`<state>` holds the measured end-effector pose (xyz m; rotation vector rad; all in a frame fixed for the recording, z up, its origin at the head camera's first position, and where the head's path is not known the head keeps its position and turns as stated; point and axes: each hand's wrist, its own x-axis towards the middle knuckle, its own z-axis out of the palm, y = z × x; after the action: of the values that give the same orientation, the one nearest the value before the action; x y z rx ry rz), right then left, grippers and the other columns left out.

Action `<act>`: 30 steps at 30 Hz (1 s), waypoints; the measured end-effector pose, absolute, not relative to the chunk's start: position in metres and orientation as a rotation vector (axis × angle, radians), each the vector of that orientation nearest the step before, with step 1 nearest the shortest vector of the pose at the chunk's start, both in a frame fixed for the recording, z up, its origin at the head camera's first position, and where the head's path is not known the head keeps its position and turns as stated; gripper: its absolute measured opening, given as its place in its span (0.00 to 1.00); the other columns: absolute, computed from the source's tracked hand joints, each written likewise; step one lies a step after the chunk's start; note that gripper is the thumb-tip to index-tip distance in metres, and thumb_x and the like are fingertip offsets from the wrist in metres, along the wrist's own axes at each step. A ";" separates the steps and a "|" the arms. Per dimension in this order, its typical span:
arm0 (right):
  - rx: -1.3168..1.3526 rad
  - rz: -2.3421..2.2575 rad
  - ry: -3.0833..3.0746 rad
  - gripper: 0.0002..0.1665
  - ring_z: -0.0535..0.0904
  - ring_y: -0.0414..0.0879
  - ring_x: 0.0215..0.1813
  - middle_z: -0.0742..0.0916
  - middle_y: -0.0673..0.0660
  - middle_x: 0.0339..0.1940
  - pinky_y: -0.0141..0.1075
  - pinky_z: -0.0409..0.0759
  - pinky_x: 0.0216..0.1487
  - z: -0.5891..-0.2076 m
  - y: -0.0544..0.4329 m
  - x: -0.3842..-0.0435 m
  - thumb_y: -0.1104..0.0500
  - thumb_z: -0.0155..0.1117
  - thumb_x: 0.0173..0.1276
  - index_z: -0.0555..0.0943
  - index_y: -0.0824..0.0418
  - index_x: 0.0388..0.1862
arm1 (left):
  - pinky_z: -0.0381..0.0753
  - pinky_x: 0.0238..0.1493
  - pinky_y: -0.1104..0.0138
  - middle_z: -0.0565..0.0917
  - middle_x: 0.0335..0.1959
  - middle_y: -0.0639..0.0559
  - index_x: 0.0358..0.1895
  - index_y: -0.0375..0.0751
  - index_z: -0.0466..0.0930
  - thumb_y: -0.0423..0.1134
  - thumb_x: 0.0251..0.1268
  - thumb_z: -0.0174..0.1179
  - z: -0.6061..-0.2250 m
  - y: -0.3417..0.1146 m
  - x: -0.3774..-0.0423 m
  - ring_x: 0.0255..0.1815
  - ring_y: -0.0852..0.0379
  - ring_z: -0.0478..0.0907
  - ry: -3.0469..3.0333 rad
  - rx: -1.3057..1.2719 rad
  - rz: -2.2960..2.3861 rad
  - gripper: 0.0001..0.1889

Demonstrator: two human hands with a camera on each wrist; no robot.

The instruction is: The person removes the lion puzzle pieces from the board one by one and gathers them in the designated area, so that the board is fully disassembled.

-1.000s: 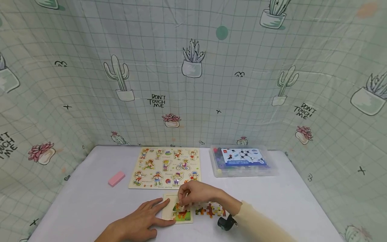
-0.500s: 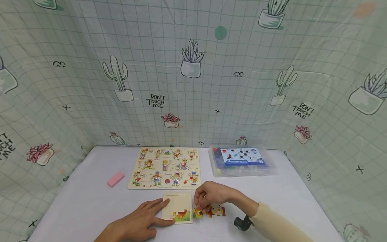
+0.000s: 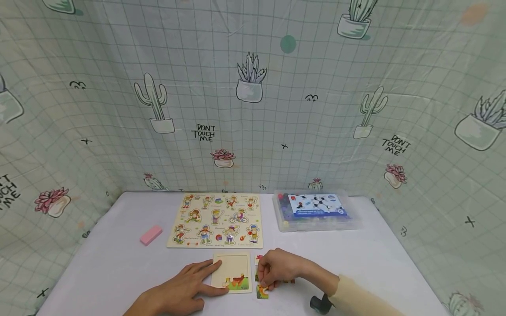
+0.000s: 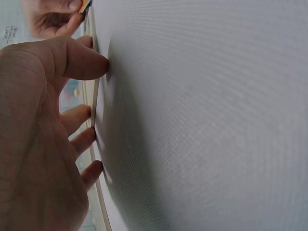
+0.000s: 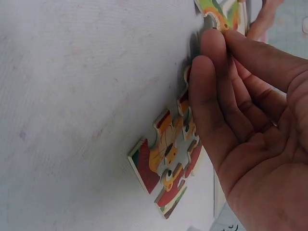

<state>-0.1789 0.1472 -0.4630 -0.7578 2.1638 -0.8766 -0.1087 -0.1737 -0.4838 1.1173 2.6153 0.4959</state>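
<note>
My left hand [image 3: 189, 283] lies spread at the left side of a small wooden puzzle tray [image 3: 227, 263], fingertips on its frame. Joined pieces with a brown animal on green [image 3: 239, 282] fill the tray's lower right corner. Just right of the tray, my right hand [image 3: 278, 268] pinches a green and orange jigsaw piece [image 3: 262, 292] between thumb and fingertips. More loose jigsaw pieces [image 5: 166, 151], red and orange, lie on the table under and beyond that hand, partly hidden by it in the head view.
Behind the tray lies a larger board [image 3: 216, 221] with figures of children. A clear plastic case [image 3: 316, 213] with a blue label stands at the back right. At the left is a pink block [image 3: 151, 235]. A patterned cloth [image 3: 253, 118] surrounds the white table.
My right hand has moved from over the tray to the right, and now pinches a jigsaw piece, shifted toward the table's near side. The tray's upper area is uncovered. My left hand stays put.
</note>
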 end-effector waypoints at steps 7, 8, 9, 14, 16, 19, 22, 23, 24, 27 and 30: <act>-0.798 -0.840 2.228 0.09 0.79 0.37 0.19 0.83 0.45 0.17 0.27 0.72 0.20 -0.466 0.145 -0.177 0.64 0.74 0.60 0.83 0.53 0.26 | 0.59 0.69 0.40 0.56 0.81 0.48 0.67 0.80 0.72 0.35 0.58 0.59 -0.483 -0.174 -0.109 0.79 0.44 0.53 2.617 1.117 0.499 0.36; -0.799 -0.831 2.236 0.09 0.78 0.37 0.19 0.82 0.45 0.17 0.27 0.72 0.20 -0.466 0.144 -0.177 0.63 0.74 0.60 0.83 0.53 0.26 | 0.59 0.69 0.40 0.56 0.81 0.48 0.67 0.80 0.72 0.35 0.57 0.59 -0.483 -0.174 -0.109 0.79 0.44 0.53 2.619 1.116 0.498 0.36; -0.799 -0.819 2.245 0.09 0.77 0.37 0.19 0.82 0.44 0.17 0.27 0.71 0.20 -0.466 0.144 -0.176 0.63 0.74 0.60 0.83 0.52 0.25 | 0.59 0.69 0.40 0.57 0.81 0.48 0.67 0.80 0.72 0.35 0.57 0.58 -0.484 -0.174 -0.109 0.79 0.44 0.53 2.622 1.116 0.497 0.36; -0.801 -0.776 2.280 0.10 0.74 0.34 0.19 0.81 0.43 0.17 0.27 0.69 0.20 -0.466 0.142 -0.176 0.62 0.75 0.60 0.83 0.51 0.25 | 0.59 0.69 0.39 0.57 0.81 0.48 0.67 0.80 0.72 0.35 0.58 0.58 -0.484 -0.174 -0.109 0.79 0.43 0.53 2.617 1.111 0.504 0.36; -0.811 -0.761 2.289 0.10 0.73 0.34 0.19 0.80 0.42 0.17 0.27 0.69 0.20 -0.467 0.142 -0.176 0.61 0.75 0.60 0.82 0.51 0.25 | 0.58 0.69 0.39 0.57 0.81 0.48 0.67 0.80 0.71 0.35 0.58 0.58 -0.485 -0.174 -0.109 0.79 0.43 0.53 2.615 1.110 0.507 0.36; -0.836 -0.738 2.302 0.10 0.72 0.33 0.19 0.80 0.41 0.17 0.26 0.69 0.21 -0.467 0.142 -0.176 0.60 0.75 0.60 0.82 0.50 0.25 | 0.58 0.69 0.40 0.56 0.81 0.48 0.67 0.80 0.71 0.35 0.58 0.58 -0.485 -0.174 -0.109 0.79 0.43 0.53 2.612 1.109 0.512 0.36; -0.849 -0.728 2.306 0.09 0.72 0.32 0.19 0.79 0.41 0.17 0.26 0.69 0.21 -0.468 0.141 -0.177 0.60 0.75 0.59 0.83 0.50 0.25 | 0.58 0.69 0.40 0.57 0.81 0.48 0.67 0.79 0.71 0.35 0.58 0.58 -0.484 -0.174 -0.109 0.79 0.43 0.53 2.616 1.116 0.510 0.36; -0.853 -0.726 2.307 0.09 0.72 0.32 0.19 0.79 0.41 0.17 0.26 0.69 0.21 -0.468 0.141 -0.177 0.60 0.76 0.59 0.83 0.50 0.25 | 0.58 0.69 0.40 0.56 0.81 0.48 0.67 0.79 0.71 0.35 0.58 0.58 -0.484 -0.174 -0.108 0.79 0.43 0.52 2.613 1.113 0.513 0.36; -0.854 -0.726 2.306 0.09 0.71 0.32 0.19 0.79 0.41 0.17 0.26 0.69 0.21 -0.468 0.141 -0.177 0.60 0.75 0.59 0.83 0.50 0.25 | 0.58 0.69 0.40 0.56 0.81 0.48 0.67 0.79 0.72 0.35 0.58 0.58 -0.484 -0.174 -0.108 0.79 0.43 0.53 2.616 1.117 0.511 0.36; -0.861 -0.723 2.306 0.09 0.71 0.32 0.19 0.79 0.41 0.17 0.26 0.69 0.21 -0.468 0.141 -0.177 0.60 0.76 0.59 0.83 0.50 0.26 | 0.58 0.69 0.40 0.57 0.81 0.48 0.67 0.79 0.72 0.35 0.58 0.58 -0.483 -0.174 -0.108 0.79 0.43 0.53 2.617 1.116 0.510 0.36; -0.863 -0.720 2.304 0.09 0.71 0.32 0.19 0.79 0.41 0.17 0.26 0.69 0.22 -0.467 0.141 -0.177 0.60 0.76 0.59 0.83 0.50 0.26 | 0.59 0.69 0.40 0.57 0.81 0.48 0.67 0.80 0.72 0.35 0.58 0.58 -0.483 -0.174 -0.108 0.79 0.43 0.53 2.619 1.112 0.503 0.36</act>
<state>-0.1769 0.1411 -0.4671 -0.8625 2.3039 -0.7202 -0.1077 -0.1737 -0.4828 1.1122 2.6194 0.5026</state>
